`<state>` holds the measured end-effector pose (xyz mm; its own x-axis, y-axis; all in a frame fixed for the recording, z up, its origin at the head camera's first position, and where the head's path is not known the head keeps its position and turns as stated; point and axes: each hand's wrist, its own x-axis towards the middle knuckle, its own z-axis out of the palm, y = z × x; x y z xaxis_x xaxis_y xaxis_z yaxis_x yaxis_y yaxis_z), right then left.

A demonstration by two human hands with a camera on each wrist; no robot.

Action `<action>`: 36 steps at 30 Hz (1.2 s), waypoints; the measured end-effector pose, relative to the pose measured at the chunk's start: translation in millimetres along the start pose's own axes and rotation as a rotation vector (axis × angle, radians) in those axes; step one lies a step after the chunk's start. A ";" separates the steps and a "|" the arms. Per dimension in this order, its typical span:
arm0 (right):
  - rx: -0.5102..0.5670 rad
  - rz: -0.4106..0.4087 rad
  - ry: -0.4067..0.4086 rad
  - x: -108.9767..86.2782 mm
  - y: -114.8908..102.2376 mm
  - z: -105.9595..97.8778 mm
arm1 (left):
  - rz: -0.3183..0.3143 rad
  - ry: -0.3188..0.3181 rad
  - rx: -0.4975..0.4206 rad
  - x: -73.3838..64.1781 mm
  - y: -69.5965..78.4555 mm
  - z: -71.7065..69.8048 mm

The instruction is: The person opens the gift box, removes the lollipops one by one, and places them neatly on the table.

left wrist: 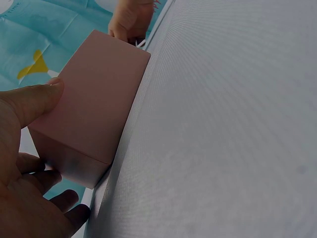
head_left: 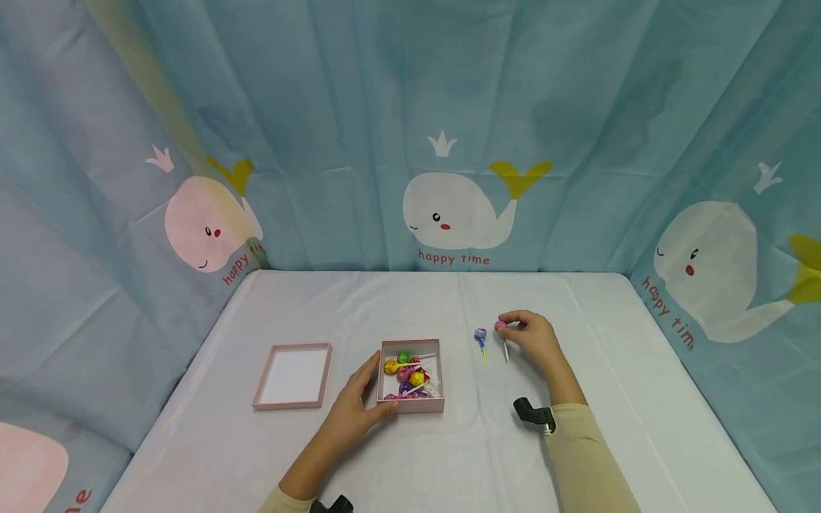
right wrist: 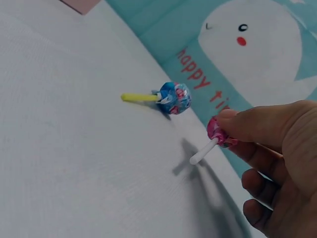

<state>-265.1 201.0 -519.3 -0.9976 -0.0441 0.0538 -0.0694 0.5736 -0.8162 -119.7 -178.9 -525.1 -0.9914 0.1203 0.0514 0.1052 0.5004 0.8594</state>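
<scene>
My right hand [head_left: 532, 342] pinches a pink lollipop [right wrist: 216, 130] by its wrapped head, between thumb and fingers, its white stick pointing toward me. Just left of it, a blue-wrapped lollipop [head_left: 480, 335] with a yellow stick lies on the white cloth. My left hand [head_left: 353, 402] grips the near left corner of a pink open box [head_left: 410, 406], thumb on the front wall and fingers along the left side. Inside the box are several lollipops [head_left: 417, 377] in green, yellow, pink and purple wrappers. The left wrist view shows only the box's outer walls [left wrist: 94, 89].
A shallow pink box lid [head_left: 291, 376] with a white inside lies left of the left hand. White cloth [head_left: 462, 463] covers the table. Blue curtains [head_left: 333, 142] with whale prints rise at the back and both sides.
</scene>
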 end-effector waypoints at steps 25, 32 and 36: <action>-0.066 0.012 -0.034 -0.8 3.0 -0.5 | -0.005 -0.011 -0.011 0.9 0.7 -0.9; -0.056 -0.006 0.005 -0.6 -1.6 -4.8 | -0.010 -0.013 0.000 1.2 0.6 -0.5; -0.051 -0.043 0.032 1.2 -5.1 -6.7 | -0.009 -0.011 0.001 0.8 0.5 -0.3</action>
<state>-265.9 203.5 -511.2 -0.9933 -0.0441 0.1071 -0.1115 0.6126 -0.7825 -120.4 -178.8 -524.5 -0.9914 0.1253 0.0381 0.0966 0.5027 0.8591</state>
